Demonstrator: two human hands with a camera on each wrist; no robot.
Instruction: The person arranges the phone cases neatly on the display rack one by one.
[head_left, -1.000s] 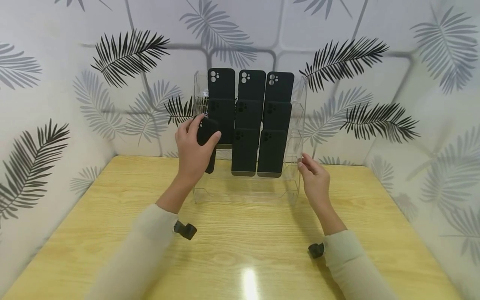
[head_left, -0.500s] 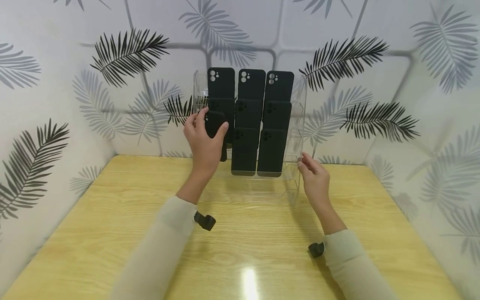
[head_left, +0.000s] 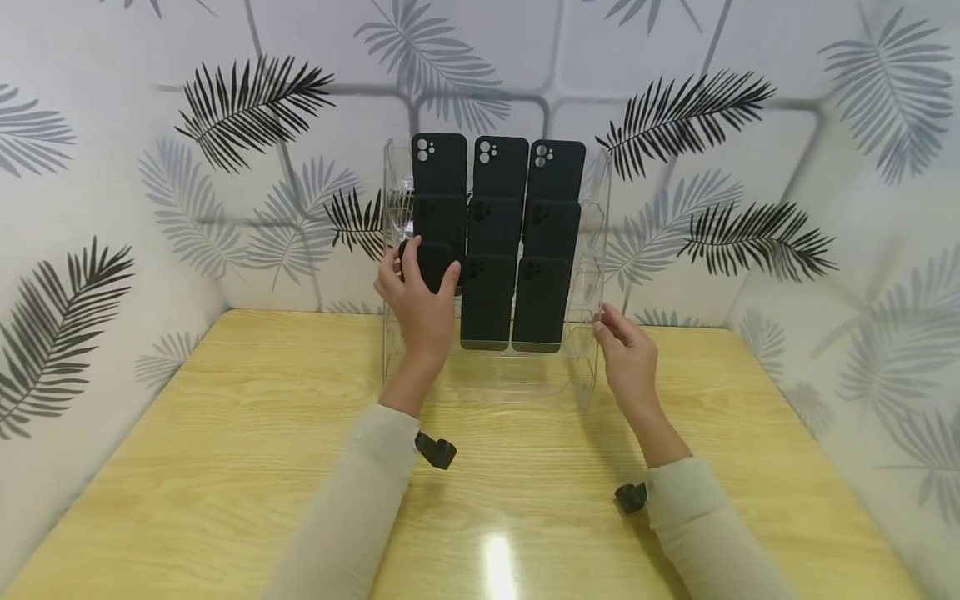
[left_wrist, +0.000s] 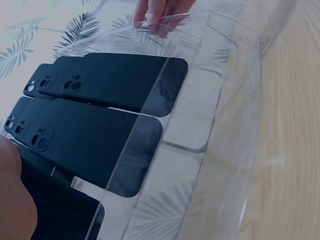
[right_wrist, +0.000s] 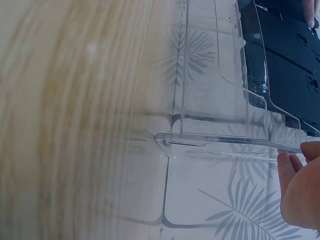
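A clear acrylic tiered stand [head_left: 600, 271] holds black phone cases in three columns. My left hand [head_left: 422, 317] holds one black phone case [head_left: 432, 260] by its sides at the front of the left column, fingers on the left edge and thumb on the right. In the left wrist view this phone case [left_wrist: 60, 212] has its lower end behind the clear lip of the stand's tier. My right hand [head_left: 632, 354] pinches the stand's right side edge between thumb and fingers; the right wrist view shows those fingertips [right_wrist: 285, 162] at the clear side panel [right_wrist: 220, 140].
Front-tier cases [head_left: 487, 300] fill the middle and right columns, close beside the left hand. Behind them, more cases [head_left: 501, 167] rise in steps. The stand is on a wood-grain table [head_left: 525, 467], near the leaf-patterned wall [head_left: 675, 50].
My left hand has carried the phone case rightward from the stand's left side to the front of the left column, then lowered it. The right hand stays on the stand's edge.
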